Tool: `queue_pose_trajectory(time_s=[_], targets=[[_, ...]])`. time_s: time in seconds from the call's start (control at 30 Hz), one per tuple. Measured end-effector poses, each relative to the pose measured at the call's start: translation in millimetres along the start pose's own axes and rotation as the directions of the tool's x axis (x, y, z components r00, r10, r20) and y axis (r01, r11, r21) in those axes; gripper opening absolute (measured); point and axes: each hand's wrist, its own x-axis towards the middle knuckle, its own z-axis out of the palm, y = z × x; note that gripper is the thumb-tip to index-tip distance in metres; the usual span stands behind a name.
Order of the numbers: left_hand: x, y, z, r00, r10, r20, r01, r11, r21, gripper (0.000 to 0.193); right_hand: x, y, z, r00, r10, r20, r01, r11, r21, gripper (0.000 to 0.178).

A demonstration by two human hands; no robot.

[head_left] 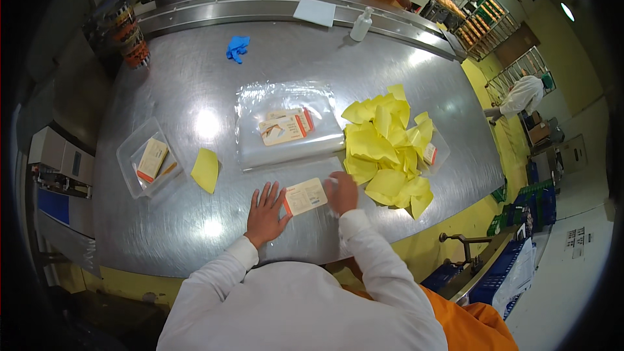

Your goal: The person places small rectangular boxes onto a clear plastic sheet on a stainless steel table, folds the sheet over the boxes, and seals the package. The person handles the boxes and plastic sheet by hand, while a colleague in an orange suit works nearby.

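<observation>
A cream label card [306, 196] with a red edge lies in front of me, on what looks like a clear plastic bag flat on the steel table. My left hand [264, 212] rests flat with its fingers spread, touching or close beside the card's red edge. At the card's other end is my right hand [342, 193], blurred, so its finger grip does not show clearly. Beyond the hands lies a stack of clear plastic bags [286, 153], with several similar label cards [284, 131] on top.
Crumpled yellow paper sheets [383, 149] heap at right, partly covering a clear tub [442, 149]. Left are another clear tub [123, 156] holding cards and a single yellow sheet [205, 170]. Farther back: blue glove [238, 48], bottle [361, 25], label rolls [133, 45]. Other people work beyond.
</observation>
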Motion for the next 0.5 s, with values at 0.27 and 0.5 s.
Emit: queue_pose_trajectory(time_s=[0.27,0.5], targets=[[-3.5,-1.7,-2.8,0.999,-0.023,0.049,0.022,0.999,0.037,0.078,-56.1,-24.1,12.1,0.929,-0.176,0.327,0.240,0.956,-0.169,0.056],[-18.8,-8.5,-31.2,0.950,0.266,0.164,-0.248,0.961,-0.122,0.066,-56.2,81.1,-21.1,0.990,-0.046,0.136,0.018,0.979,0.204,0.057]])
